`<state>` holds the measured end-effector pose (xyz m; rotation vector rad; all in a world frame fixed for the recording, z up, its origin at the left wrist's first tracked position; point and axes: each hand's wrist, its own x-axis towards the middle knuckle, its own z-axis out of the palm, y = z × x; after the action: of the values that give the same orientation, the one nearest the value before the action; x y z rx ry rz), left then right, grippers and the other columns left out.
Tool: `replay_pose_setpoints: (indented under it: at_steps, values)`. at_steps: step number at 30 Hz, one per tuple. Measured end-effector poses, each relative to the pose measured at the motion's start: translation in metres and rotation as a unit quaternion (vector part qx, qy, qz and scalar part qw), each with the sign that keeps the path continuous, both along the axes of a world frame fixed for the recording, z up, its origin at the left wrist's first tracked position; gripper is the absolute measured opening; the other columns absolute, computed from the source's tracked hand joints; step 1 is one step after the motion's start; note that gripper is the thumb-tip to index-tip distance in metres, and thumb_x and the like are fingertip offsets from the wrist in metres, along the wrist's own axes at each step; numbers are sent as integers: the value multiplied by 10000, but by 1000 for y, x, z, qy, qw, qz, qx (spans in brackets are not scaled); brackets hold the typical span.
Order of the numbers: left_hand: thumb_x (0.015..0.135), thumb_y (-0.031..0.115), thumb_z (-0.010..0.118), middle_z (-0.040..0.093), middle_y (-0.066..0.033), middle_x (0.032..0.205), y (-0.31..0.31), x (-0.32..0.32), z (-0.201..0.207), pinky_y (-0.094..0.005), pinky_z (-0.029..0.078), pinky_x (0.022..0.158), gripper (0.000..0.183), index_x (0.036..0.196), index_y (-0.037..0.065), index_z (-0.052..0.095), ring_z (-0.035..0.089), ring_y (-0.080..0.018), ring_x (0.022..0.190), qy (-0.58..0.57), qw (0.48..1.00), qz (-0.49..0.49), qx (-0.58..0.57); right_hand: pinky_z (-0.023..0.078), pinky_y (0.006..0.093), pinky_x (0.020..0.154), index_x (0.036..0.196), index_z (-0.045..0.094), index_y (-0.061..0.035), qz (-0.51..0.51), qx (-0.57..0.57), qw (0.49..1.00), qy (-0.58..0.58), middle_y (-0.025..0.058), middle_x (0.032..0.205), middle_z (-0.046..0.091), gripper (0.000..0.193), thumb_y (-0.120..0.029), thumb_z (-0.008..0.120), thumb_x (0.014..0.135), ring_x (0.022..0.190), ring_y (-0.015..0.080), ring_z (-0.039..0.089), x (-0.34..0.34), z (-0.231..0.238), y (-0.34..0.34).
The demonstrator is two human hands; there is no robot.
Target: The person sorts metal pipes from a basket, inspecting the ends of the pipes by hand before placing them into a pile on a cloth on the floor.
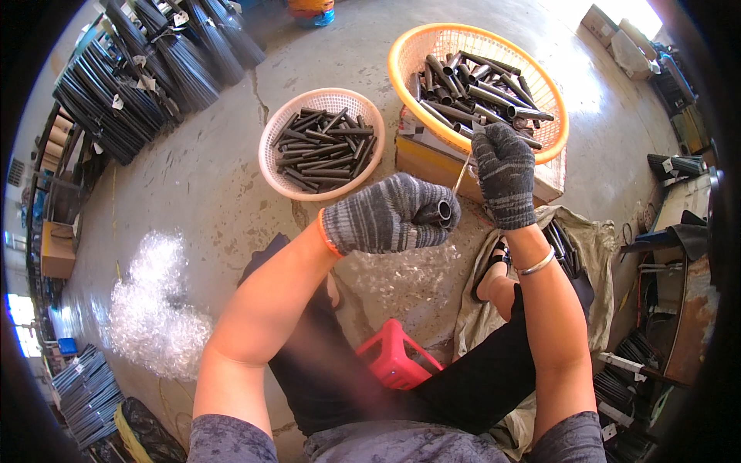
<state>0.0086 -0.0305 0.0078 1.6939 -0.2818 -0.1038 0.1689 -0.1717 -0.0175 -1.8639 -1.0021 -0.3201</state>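
My left hand [390,214], in a grey-striped knit glove with an orange cuff, is wrapped round a short dark tube [441,211] whose open end shows. Close beside it on the right, my gloved right hand [503,170] is closed on a thin pale strip [462,174] that slants down toward the tube. Whether the strip is a tool or a piece of film I cannot tell. Just beyond that hand, an orange plastic basket [557,127] holds many dark tubes [489,94]. Left of it, a pinkish-white basket [270,158] is filled with thinner dark tubes [328,150].
The orange basket rests on a cardboard box [432,158]. Clear plastic shavings [158,309] lie heaped at left. A red stool [395,359] is between my legs; a cloth sack [606,262] with dark tubes lies at right. Bundled rods [108,100] stand at far left.
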Motion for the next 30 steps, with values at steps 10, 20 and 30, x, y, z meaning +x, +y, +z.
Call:
replay_pose_setpoints:
  at_steps: [10,20,30]
  values:
    - [830,9,704,640,9,853,1,0,8,-233,489,740,168,992,20,660,550,-57,798,-28,996,26,76,482,424,607,799,591,-33,-15,-39,998,-55,171,698,604,86,-95,634,840,670,363,616,7,3,-10]
    - [830,-7,677,637,-6,889,23,-25,6,-268,480,827,169,993,28,648,565,-106,856,-35,996,73,45,441,227,498,966,676,-16,-9,58,906,420,13,720,642,153,-144,690,882,547,97,540,63,25,-60]
    - [808,-50,710,590,-70,1115,26,-16,-1,-328,544,817,922,1535,92,159,619,-145,859,60,988,145,16,461,367,964,994,660,-7,371,-118,915,110,137,1271,563,235,-70,756,790,1141,264,549,8,37,-46]
